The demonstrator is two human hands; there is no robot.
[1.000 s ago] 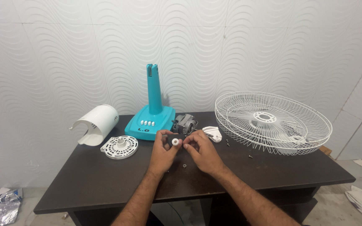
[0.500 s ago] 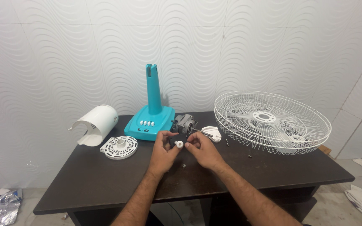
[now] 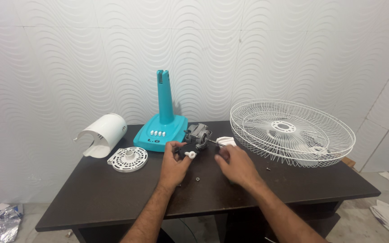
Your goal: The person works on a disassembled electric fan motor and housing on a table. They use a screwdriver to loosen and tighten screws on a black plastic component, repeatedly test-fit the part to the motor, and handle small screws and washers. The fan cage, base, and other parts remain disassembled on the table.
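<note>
My left hand (image 3: 174, 164) pinches a small white knob-like plastic part (image 3: 190, 155) between thumb and fingers, just above the dark table (image 3: 113, 198). My right hand (image 3: 236, 164) hovers a little to the right, fingers curled near a dark bit at its fingertips; whether it holds anything I cannot tell. Behind both hands lies a grey fan motor (image 3: 199, 134) with its shaft pointing right, beside a small white piece (image 3: 226, 141). A small nut (image 3: 197, 179) lies on the table between my wrists.
A teal fan base with an upright column (image 3: 163, 126) stands at the back. A white curved motor cover (image 3: 104, 133) and a round white vented disc (image 3: 127, 159) lie left. Stacked white wire fan guards (image 3: 293, 130) fill the right side. A tiny screw (image 3: 268, 169) lies near them.
My hands have drawn apart: the right hand has moved right, off the white part, which stays in my left hand.
</note>
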